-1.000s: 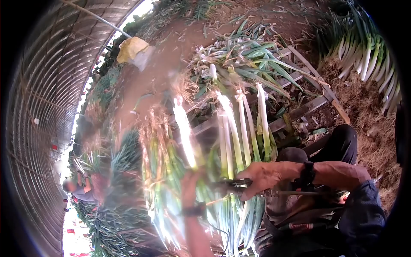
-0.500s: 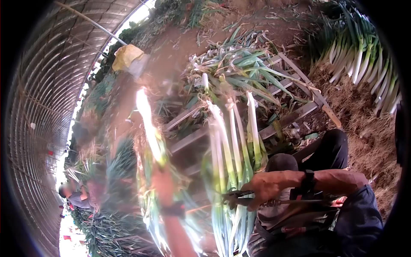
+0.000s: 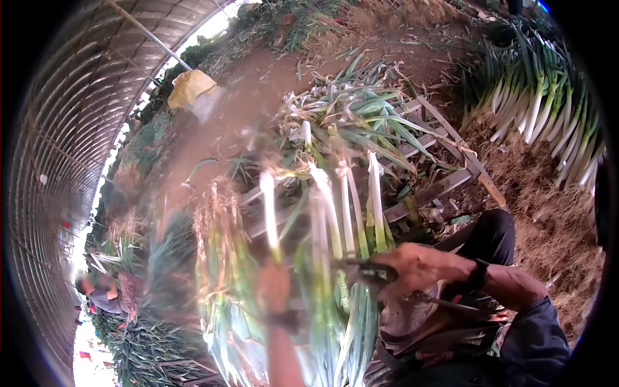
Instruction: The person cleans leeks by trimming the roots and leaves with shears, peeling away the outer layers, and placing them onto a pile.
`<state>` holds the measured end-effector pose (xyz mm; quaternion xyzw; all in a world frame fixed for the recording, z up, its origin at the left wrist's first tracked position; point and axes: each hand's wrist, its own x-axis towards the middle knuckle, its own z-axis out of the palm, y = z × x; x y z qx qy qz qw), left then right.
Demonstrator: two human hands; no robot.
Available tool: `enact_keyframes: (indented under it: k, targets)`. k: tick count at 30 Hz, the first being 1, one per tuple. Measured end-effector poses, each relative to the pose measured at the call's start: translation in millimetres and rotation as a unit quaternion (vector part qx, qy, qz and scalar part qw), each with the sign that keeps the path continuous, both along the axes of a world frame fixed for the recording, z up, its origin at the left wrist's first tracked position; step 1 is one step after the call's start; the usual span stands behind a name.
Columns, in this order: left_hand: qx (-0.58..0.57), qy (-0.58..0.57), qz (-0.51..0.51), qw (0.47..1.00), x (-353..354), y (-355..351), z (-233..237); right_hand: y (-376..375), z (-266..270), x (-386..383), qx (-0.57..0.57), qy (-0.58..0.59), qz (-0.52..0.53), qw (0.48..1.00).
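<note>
My left hand, smeared by motion, is closed around a long green onion, its white stalk pointing up the picture. To the right, my right hand grips a dark hand tool; blur hides its exact kind. Beside that tool, several green onions lie side by side, white ends upward and green leaves below. Left of my left hand is a bunch of onions with brown roots. My right wrist wears a black band.
A wooden frame bears loose leaves and peelings. More onions with a mass of roots lie at upper right. A yellowish bag stands upper left. Another person sits at far left beside leaf piles, under an arched roof.
My left hand has moved right with the green onion, closer to the onions by my right hand. My right hand has shifted slightly up and right with the tool.
</note>
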<state>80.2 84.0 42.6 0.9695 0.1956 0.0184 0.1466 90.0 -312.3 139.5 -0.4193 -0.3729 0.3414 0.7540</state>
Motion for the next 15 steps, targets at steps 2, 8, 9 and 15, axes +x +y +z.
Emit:
enact_keyframes:
  k: [2, 8, 9, 15]
  targets:
    - [-0.049, -0.034, 0.008, 0.998, -14.7, -21.5, -48.7, -20.8, 43.7, 14.1, -0.272, -0.115, -0.093, 0.951]
    - [-0.066, 0.05, 0.067, 0.994, -19.2, -63.8, -79.4, -74.5, 13.8, 43.4, -0.296, -0.196, -0.211, 0.911]
    - [-0.072, 0.027, 0.03, 0.997, -21.2, -61.6, -84.9, -80.8, 14.2, 43.2, -0.334, -0.228, -0.239, 0.883]
    - [-0.275, -0.071, -0.019, 0.959, -22.9, -107.6, -13.5, -98.7, -6.8, 48.6, -0.61, -0.332, -0.271, 0.667]
